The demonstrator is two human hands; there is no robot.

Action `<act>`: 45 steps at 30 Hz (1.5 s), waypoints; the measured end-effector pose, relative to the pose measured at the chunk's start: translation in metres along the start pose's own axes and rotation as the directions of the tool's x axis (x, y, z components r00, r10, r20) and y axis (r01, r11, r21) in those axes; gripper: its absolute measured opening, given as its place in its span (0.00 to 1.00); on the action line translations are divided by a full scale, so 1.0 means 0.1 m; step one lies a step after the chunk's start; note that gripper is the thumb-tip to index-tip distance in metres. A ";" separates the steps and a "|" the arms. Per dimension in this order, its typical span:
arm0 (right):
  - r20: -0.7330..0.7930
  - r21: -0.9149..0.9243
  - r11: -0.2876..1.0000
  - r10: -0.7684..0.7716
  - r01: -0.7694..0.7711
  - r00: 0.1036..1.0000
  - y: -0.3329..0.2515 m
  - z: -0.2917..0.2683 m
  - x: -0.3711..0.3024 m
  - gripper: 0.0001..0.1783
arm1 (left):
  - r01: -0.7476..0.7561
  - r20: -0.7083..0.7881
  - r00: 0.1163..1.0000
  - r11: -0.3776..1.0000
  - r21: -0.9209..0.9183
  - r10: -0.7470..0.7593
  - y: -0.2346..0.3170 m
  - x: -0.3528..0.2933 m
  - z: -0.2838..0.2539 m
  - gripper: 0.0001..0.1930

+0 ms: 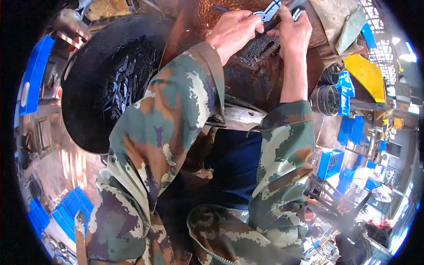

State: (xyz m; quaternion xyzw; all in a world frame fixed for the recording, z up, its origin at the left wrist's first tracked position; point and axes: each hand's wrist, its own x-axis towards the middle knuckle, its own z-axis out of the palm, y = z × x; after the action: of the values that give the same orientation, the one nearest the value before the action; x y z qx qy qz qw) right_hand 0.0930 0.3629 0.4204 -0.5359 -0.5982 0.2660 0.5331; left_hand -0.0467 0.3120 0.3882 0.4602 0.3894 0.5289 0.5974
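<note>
Both my hands are close together at the top of the head view, over a brown, oily metal surface (251,79). My left hand (233,34) is closed, fingertips pinched at a silvery, slotted metal piece (267,12). A thin dark rod (221,8) sticks out beyond its knuckles. Closed too, my right hand (295,35) grips a small shiny metal part (298,13) between thumb and fingers. Something dark spans the gap between the hands; its kind I cannot make out. To the left, a large round black pan (84,106) holds many loose thin metal strips (126,81).
Right of the work surface lie a grey-brown cloth (331,17), a coil of wire (326,100) and a blue bin (345,88). A yellow panel (364,77) stands behind them. More blue crates (73,212) are on the floor at left. A fan (353,216) is at lower right.
</note>
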 end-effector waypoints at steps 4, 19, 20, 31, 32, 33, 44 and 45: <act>-0.011 0.008 0.999 0.032 -0.032 0.999 -0.07 -0.02 -0.03 0.10 | -0.039 -0.035 0.998 0.993 0.115 0.043 -0.11 0.09 -0.01 0.12; 0.006 -0.047 0.999 0.014 -0.014 1.000 0.05 -0.01 0.04 0.12 | -0.115 -0.108 0.981 0.932 0.345 0.161 -0.12 0.17 0.00 0.18; 0.010 -0.003 1.000 -0.001 0.001 1.000 0.06 -0.01 0.04 0.12 | -0.109 -0.107 0.982 0.928 0.356 0.156 -0.12 0.17 0.01 0.18; 0.013 0.024 1.000 -0.002 0.002 1.000 0.08 0.00 0.04 0.14 | -0.080 -0.098 0.987 0.924 0.373 0.125 -0.14 0.20 -0.01 0.19; 0.020 0.018 1.000 -0.011 0.011 1.000 0.09 0.00 0.04 0.14 | -0.085 -0.104 0.986 0.925 0.371 0.132 -0.15 0.20 0.00 0.19; 0.026 0.011 1.000 -0.020 0.020 0.999 0.09 0.00 0.05 0.14 | -0.090 -0.110 0.984 0.925 0.370 0.139 -0.16 0.21 -0.01 0.19; 0.010 0.045 0.999 -0.009 0.008 1.000 0.13 -0.02 0.05 0.14 | -0.077 -0.107 0.986 0.915 0.395 0.129 -0.12 0.18 0.02 0.19; 0.020 0.049 0.999 -0.017 0.016 1.000 0.14 -0.03 0.06 0.14 | -0.085 -0.106 0.985 0.911 0.404 0.139 -0.13 0.19 0.03 0.19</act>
State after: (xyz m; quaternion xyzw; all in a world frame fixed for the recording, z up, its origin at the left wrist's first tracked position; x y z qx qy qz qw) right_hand 0.1017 0.3712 0.4108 -0.5150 -0.6012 0.2816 0.5423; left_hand -0.0381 0.3299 0.3771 0.5575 0.5004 0.5014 0.4329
